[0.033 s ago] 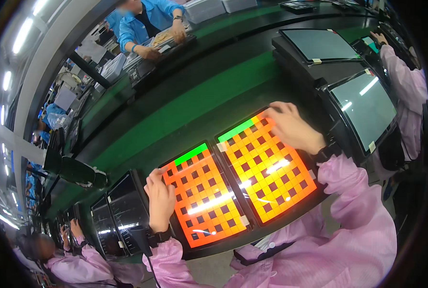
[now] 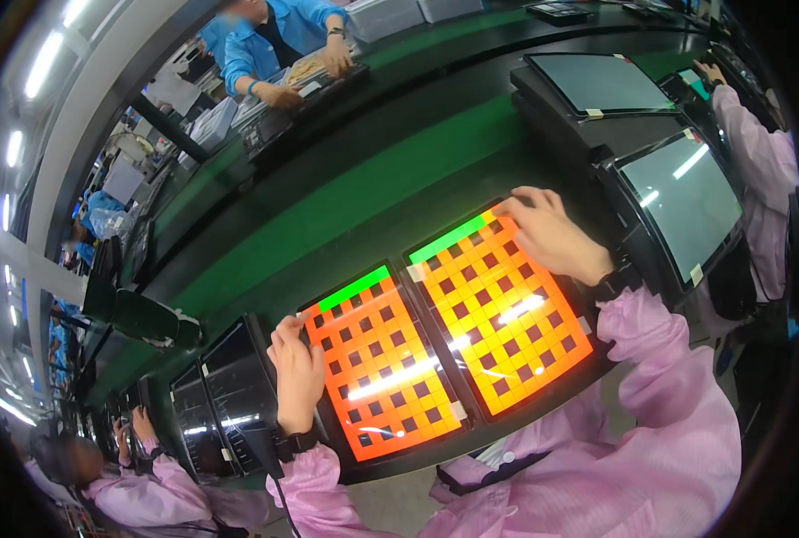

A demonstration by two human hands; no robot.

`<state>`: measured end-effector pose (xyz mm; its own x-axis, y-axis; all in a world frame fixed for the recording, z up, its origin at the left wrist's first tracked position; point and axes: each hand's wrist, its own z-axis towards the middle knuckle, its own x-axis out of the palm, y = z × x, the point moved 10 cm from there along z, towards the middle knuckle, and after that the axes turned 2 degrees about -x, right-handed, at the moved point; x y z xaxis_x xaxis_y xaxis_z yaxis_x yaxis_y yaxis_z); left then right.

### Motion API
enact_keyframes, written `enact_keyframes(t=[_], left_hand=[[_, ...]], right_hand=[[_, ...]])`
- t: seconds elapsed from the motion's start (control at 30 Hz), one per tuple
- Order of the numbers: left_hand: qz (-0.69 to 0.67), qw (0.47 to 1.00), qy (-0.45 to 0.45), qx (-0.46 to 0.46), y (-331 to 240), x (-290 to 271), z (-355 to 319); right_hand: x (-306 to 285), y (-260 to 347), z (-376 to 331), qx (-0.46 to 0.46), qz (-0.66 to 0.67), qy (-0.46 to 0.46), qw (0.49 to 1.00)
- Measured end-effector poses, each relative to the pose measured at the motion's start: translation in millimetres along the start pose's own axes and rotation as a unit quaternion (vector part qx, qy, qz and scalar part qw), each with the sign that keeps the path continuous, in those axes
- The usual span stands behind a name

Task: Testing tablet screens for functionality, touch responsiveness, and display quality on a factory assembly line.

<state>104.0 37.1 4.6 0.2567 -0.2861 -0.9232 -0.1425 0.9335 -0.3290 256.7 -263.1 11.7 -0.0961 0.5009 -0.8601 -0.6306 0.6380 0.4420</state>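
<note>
At the far side of the counter (image 2: 328,206), a pale translucent bin (image 2: 385,18) stands beside a second bin (image 2: 451,9); what they hold is too small to tell. Another pale bin (image 2: 213,125) stands toward the upper left, its contents likewise unclear. Near it, a co-worker in blue (image 2: 296,31) has both arms over a tan heap (image 2: 308,68); whether a tray holds this heap cannot be made out.

In front of the person, a left screen (image 2: 392,366) and a right screen (image 2: 509,309) lie side by side on the counter, faces up, lit with orange and yellow grids dotted with dark squares. Each one's long axis runs away from the person, the far end leaning left. A green bar (image 2: 355,289) crosses the far short end of the left screen; a matching green strip (image 2: 453,240) crosses that of the right one.

The left hand (image 2: 297,372) is at the outer edge of the left screen, near its far corner, fingers bent. The right hand (image 2: 556,238) is at the far outer corner of the right screen, fingers curved over it. Whether either hand grips an edge or merely rests there cannot be told.
</note>
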Motion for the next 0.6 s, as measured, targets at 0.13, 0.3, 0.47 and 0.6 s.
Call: enact_keyframes(t=[0.13, 0.3, 0.47, 0.6], left_hand=[[-0.023, 0.999, -0.003, -0.031, 10, 1, -5], [-0.015, 0.999, -0.02, -0.037, 10, -5, -19], [-0.004, 0.998, 0.018, -0.058, -8, -8, -67], [-0.023, 0.998, 0.029, -0.05, -34, -6, -117]], right_hand=[[0, -2, -1, 0.009, -0.008, -0.004, 1.0], [-2, 6, -13, -0.036, -0.041, -0.011, 0.998], [-9, 14, -60, -0.018, -0.034, 0.015, 0.999], [-17, 26, -114, 0.012, -0.044, 0.075, 0.996]])
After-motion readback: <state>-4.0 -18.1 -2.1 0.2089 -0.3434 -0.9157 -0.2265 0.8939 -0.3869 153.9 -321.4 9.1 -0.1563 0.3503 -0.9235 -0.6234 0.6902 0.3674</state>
